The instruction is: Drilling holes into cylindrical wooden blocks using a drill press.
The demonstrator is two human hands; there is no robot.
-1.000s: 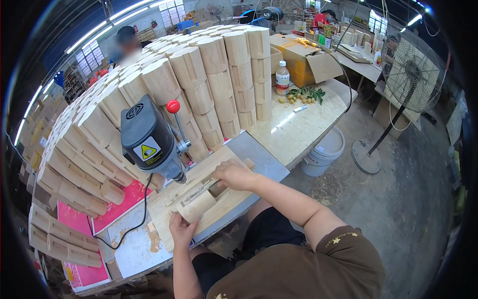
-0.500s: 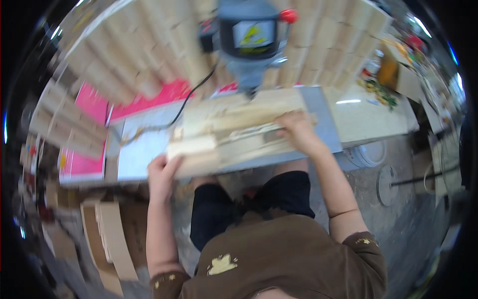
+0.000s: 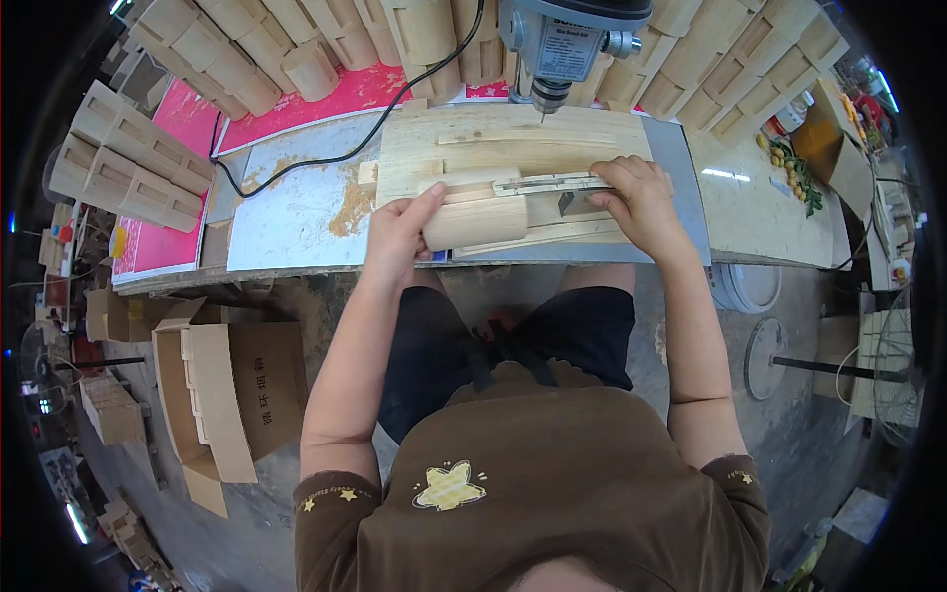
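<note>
Pale wood block (image 3: 478, 222), half-round with a groove, is in front of the drill (image 3: 577, 49), slightly left of its bit (image 3: 542, 118). Left hand (image 3: 400, 232) grips the block's left end, thumb on top. Right hand (image 3: 639, 200), front-right of the drill, pinches the far end of a pale jointed strip (image 3: 552, 184); its other end appears to overlap the block's groove. Board (image 3: 473, 138) is under the bit, on the counter (image 3: 296, 217). Progress, my read: strip and block are together, most of the strip outside the block; can't tell if it's seated. Block not under the bit, no contact there. Drilled holes: can't tell. Stacked grooved blocks (image 3: 760, 59) stand behind the drill, uncounted.
</note>
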